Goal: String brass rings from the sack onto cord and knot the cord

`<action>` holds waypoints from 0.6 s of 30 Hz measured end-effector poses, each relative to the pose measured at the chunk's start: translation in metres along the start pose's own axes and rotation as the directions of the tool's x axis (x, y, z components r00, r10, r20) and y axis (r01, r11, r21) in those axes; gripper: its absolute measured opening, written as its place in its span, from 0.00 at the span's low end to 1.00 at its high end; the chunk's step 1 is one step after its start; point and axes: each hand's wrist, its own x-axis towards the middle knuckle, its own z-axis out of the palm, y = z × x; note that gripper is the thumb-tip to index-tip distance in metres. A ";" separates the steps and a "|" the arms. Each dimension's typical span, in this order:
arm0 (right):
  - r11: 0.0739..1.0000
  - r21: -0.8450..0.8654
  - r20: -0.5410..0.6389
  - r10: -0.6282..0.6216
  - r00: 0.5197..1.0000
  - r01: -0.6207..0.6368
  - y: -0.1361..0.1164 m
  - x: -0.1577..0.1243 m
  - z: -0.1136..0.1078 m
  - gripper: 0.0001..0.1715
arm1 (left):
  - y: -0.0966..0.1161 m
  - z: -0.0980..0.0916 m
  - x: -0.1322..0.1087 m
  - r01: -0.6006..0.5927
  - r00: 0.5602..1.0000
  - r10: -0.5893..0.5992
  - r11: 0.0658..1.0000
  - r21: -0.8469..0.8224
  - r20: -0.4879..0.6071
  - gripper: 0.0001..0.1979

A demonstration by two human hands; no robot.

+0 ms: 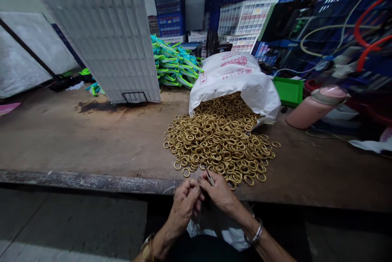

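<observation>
My left hand (186, 200) and my right hand (218, 190) meet at the front edge of the table. A pinch closes the fingers of my left hand; what they hold is too small and hidden to name. My right hand is closed around a small tool with a grey metal blade (210, 178), its tip showing above the fingers. Just beyond both hands lies a heap of gold-coloured rings (219, 143). They spill from the mouth of a white sack (235, 70) with red print, which lies on its side.
A tall white ribbed panel (104, 37) stands upright on the brown table (76, 143). Green and blue strips (176, 66) are piled behind it. To the right are a green tray (288, 91) and a pink bottle (315, 106). Stacked crates (241, 16) rise behind.
</observation>
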 end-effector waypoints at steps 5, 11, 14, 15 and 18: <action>0.999 0.032 -0.006 -0.006 1.000 0.006 0.001 0.003 -0.002 0.15 | -0.002 0.000 -0.002 0.033 0.999 -0.032 0.988 -0.149 0.014 0.16; 0.925 -0.353 -0.015 -0.154 0.988 0.139 0.006 -0.004 -0.005 0.11 | 0.002 0.000 -0.003 -0.005 1.000 0.005 0.988 -0.156 0.001 0.17; 0.858 -0.475 0.082 -0.178 0.981 0.195 0.007 -0.010 -0.001 0.10 | 0.006 -0.001 -0.003 -0.015 1.000 0.015 0.994 -0.106 -0.003 0.19; 0.839 -0.503 0.096 -0.184 0.978 0.207 0.007 -0.011 0.001 0.12 | 0.006 -0.002 -0.003 -0.028 1.000 0.028 0.996 -0.086 -0.004 0.19; 0.794 -0.571 0.103 -0.181 0.978 0.207 0.005 -0.012 0.004 0.16 | 0.005 -0.004 -0.004 -0.076 0.997 0.076 0.996 -0.041 -0.002 0.18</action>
